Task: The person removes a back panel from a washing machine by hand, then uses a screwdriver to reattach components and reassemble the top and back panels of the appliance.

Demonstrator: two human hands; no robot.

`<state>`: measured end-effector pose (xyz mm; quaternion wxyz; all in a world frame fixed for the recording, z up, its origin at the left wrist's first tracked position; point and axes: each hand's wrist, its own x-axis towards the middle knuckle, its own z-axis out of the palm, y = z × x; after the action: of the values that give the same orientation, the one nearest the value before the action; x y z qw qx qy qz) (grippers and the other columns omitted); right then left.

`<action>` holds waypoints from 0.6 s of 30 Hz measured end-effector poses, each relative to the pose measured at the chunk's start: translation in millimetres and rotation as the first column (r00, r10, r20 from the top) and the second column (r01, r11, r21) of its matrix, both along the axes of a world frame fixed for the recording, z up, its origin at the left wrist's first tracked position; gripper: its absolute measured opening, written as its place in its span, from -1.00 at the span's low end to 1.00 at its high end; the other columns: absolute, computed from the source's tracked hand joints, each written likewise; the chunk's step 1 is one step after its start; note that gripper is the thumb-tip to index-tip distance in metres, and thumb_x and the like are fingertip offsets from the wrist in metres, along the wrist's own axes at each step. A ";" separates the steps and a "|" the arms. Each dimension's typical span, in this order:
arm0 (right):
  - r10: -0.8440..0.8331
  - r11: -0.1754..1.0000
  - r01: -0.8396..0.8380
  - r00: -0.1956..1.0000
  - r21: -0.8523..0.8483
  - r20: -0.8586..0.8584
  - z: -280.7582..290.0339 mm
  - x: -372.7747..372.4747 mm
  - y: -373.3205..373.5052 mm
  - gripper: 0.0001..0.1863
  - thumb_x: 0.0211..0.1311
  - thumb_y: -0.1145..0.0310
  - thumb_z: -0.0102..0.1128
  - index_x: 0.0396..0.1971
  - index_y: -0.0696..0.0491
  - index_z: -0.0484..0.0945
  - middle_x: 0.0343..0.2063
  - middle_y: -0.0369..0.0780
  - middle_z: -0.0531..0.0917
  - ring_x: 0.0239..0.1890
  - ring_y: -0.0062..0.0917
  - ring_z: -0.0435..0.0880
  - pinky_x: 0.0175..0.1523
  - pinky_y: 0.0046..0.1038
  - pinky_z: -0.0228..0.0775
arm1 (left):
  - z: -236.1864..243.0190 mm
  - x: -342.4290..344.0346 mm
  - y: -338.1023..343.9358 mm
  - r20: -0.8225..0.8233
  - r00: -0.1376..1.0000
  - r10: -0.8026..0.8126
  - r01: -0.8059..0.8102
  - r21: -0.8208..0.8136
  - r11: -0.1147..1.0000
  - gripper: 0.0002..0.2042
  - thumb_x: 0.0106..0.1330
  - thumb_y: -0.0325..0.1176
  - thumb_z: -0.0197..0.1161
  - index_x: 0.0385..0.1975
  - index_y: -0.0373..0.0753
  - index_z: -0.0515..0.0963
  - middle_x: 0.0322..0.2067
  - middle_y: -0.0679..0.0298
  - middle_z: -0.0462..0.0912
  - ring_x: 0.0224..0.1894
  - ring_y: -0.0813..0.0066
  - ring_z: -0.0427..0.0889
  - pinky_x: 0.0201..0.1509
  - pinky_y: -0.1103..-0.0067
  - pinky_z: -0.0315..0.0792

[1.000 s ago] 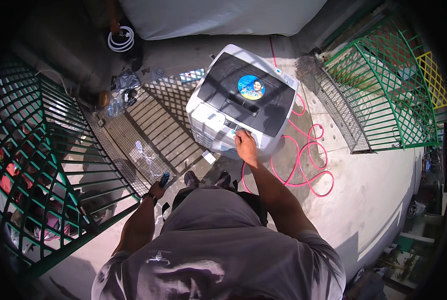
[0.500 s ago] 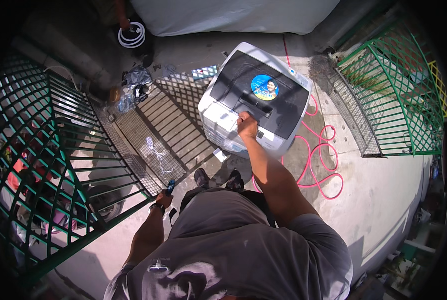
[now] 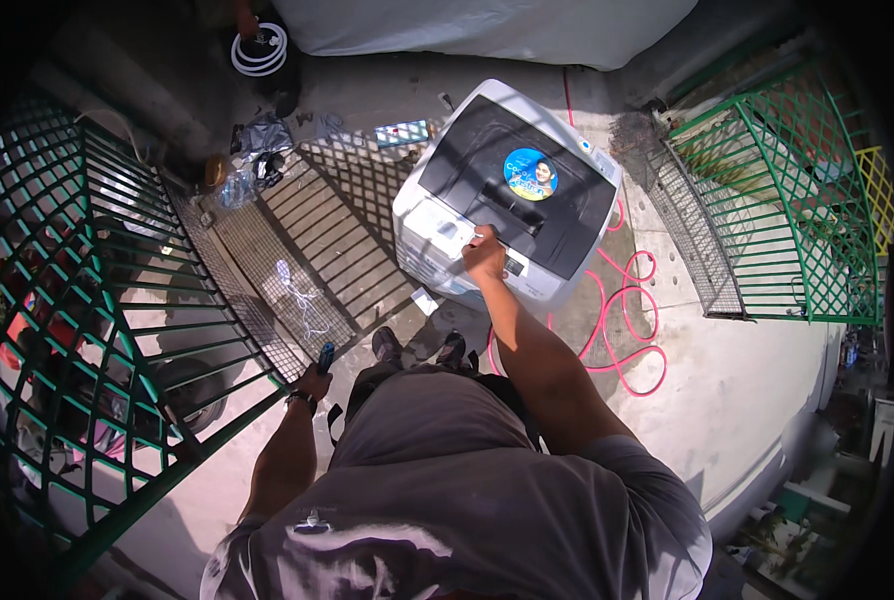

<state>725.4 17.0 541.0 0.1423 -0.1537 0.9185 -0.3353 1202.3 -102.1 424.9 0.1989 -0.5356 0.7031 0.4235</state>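
In front of me stands a white top-load washing machine (image 3: 557,285) with a dark lid and a round blue sticker. My right hand (image 3: 484,257) is at the lit front panel, its fingers curled together near the lid's edge. A small pale bit shows by the fingertips, but what they pinch cannot be made out. Low at my left side, my left hand (image 3: 314,382) is closed around a slim dark-blue object (image 3: 327,355). Its upper end sticks out of the fist; its kind is unclear.
A pink hose (image 3: 607,345) lies coiled right of the machine. Green lattice gates (image 3: 127,330) flank both sides. A white cord (image 3: 302,305) lies on a metal grating at left. Plastic bags (image 3: 264,140) are beyond it. Another person's hand (image 3: 248,22) is by a black bucket (image 3: 259,52).
My right hand has shifted slightly left along the panel, with the pale bit now showing at its fingers. My left hand keeps its hold. The view has moved a little.
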 end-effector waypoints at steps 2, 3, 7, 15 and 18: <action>0.027 1.000 -0.028 1.000 0.000 0.008 2.8 -2.4 -3.4 -0.56 0.02 0.43 0.32 -0.02 0.01 0.51 -0.27 -0.13 0.74 -0.19 -0.27 0.74 -0.03 -0.36 0.54 | 5.6 -15.3 -9.8 -0.066 0.998 0.010 -0.011 -0.021 1.000 -0.51 0.20 -0.13 0.29 0.03 -0.34 0.50 -0.10 -0.12 0.65 0.00 -0.06 0.63 0.10 0.19 0.47; 0.036 0.999 -0.037 0.999 0.012 0.012 0.7 -6.3 3.0 -0.54 0.02 0.44 0.33 -0.01 0.02 0.48 -0.28 -0.12 0.74 -0.19 -0.26 0.74 -0.03 -0.36 0.54 | 9.0 -31.9 -9.1 -0.066 0.998 -0.013 0.010 -0.040 0.999 -0.51 0.20 -0.12 0.30 0.03 -0.34 0.49 -0.10 -0.11 0.65 -0.01 -0.05 0.63 0.10 0.20 0.47; 0.077 0.997 -0.078 0.995 0.012 0.062 10.2 4.2 -5.3 -0.44 -0.05 0.49 0.32 0.03 0.08 0.36 -0.31 -0.07 0.70 -0.13 -0.15 0.71 0.03 -0.26 0.51 | 14.6 -38.1 -22.8 -0.127 0.992 -0.024 0.022 -0.025 0.999 -0.51 0.21 -0.10 0.30 0.01 -0.34 0.49 -0.11 -0.10 0.65 0.00 -0.04 0.63 0.08 0.21 0.48; 0.253 0.961 -0.244 0.965 0.127 -0.065 22.1 19.9 -11.4 -0.30 -0.14 0.41 0.48 -0.01 0.05 0.21 -0.11 0.00 0.59 -0.03 -0.06 0.63 0.03 -0.18 0.49 | -3.7 4.7 -22.4 -0.045 0.995 0.094 -0.094 0.009 0.996 -0.54 0.17 -0.16 0.30 -0.01 -0.33 0.50 -0.17 -0.08 0.66 -0.06 0.00 0.66 0.04 0.24 0.49; 0.252 0.960 -0.238 0.963 0.145 -0.091 19.5 24.3 -11.7 -0.21 -0.20 0.33 0.57 0.01 0.06 0.21 -0.08 0.01 0.59 -0.01 -0.04 0.62 0.04 -0.17 0.48 | -4.2 -7.3 -18.3 -0.150 0.981 0.123 -0.135 -0.073 0.988 -0.63 0.16 -0.20 0.32 -0.15 -0.32 0.50 -0.38 0.09 0.63 -0.34 0.23 0.62 -0.22 0.36 0.47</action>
<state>749.6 5.3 560.5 0.1424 -0.2746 0.9191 -0.2441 1195.0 -120.4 420.7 0.0969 -0.5557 0.6963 0.4438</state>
